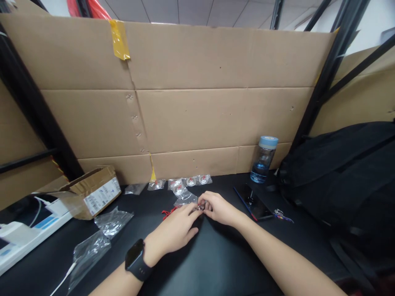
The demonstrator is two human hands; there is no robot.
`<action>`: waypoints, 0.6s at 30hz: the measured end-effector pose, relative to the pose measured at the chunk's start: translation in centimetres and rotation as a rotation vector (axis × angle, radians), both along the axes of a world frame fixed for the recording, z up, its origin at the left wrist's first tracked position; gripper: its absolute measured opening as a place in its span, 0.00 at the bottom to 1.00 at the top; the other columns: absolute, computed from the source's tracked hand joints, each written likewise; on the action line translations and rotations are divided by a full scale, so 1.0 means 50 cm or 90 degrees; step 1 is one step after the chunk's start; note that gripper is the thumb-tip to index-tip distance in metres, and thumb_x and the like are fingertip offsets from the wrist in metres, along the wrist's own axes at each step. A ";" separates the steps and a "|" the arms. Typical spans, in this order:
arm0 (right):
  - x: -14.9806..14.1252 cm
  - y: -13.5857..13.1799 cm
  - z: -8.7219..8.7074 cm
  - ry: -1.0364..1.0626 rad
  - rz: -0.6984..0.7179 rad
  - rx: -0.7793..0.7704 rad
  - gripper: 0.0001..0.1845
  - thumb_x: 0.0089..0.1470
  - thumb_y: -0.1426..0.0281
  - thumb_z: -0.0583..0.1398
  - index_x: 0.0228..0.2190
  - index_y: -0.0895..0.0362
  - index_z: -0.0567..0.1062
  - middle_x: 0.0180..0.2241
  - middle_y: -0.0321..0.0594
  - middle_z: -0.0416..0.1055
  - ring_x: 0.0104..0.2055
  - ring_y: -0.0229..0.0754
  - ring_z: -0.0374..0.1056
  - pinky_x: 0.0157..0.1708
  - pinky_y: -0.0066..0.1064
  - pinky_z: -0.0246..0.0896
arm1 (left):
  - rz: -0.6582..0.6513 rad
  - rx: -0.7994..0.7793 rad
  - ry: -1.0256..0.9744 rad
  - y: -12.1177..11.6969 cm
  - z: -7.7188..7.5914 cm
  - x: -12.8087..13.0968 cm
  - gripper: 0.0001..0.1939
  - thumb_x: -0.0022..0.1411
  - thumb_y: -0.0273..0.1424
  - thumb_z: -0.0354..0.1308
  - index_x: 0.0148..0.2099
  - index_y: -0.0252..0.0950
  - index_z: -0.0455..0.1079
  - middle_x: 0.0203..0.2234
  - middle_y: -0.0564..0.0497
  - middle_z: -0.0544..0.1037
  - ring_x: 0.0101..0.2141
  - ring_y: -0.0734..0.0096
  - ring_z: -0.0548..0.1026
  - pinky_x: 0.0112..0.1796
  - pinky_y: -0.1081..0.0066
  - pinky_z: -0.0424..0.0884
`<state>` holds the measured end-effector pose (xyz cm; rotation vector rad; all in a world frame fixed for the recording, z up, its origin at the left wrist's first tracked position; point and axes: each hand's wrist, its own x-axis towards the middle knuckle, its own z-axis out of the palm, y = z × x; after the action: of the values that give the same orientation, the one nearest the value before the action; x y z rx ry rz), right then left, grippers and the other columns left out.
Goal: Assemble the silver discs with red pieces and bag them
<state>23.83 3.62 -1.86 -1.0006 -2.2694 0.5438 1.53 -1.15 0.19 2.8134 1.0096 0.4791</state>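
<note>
My left hand, with a black smartwatch on its wrist, and my right hand meet over the black table. Their fingertips pinch together on a small shiny metal piece. A red string lies under my left fingers. Just beyond the hands sits a row of small clear bags holding round silver and red items.
A cardboard wall closes the back. An open cardboard box and a white device sit left, with empty plastic bags. A blue water bottle, a phone, keys and a black backpack sit right.
</note>
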 end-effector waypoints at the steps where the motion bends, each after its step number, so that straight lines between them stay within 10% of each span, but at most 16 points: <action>1: 0.000 0.000 0.001 -0.007 -0.005 0.004 0.18 0.47 0.84 0.61 0.39 0.55 0.75 0.37 0.36 0.72 0.30 0.34 0.69 0.34 0.25 0.64 | 0.000 0.003 -0.003 -0.002 0.003 0.001 0.25 0.65 0.29 0.58 0.64 0.43 0.65 0.60 0.44 0.69 0.58 0.54 0.70 0.58 0.55 0.70; 18: 0.019 0.003 0.010 -0.060 -0.078 -0.021 0.11 0.52 0.75 0.65 0.39 0.55 0.77 0.33 0.36 0.76 0.30 0.36 0.69 0.32 0.25 0.59 | 0.052 -0.079 0.079 0.010 -0.020 -0.017 0.27 0.67 0.37 0.58 0.67 0.50 0.64 0.69 0.44 0.59 0.66 0.42 0.60 0.62 0.43 0.61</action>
<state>24.79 3.79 -1.36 -1.1956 -2.2684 0.4925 0.68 -0.64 -0.84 2.7278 1.1399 0.2422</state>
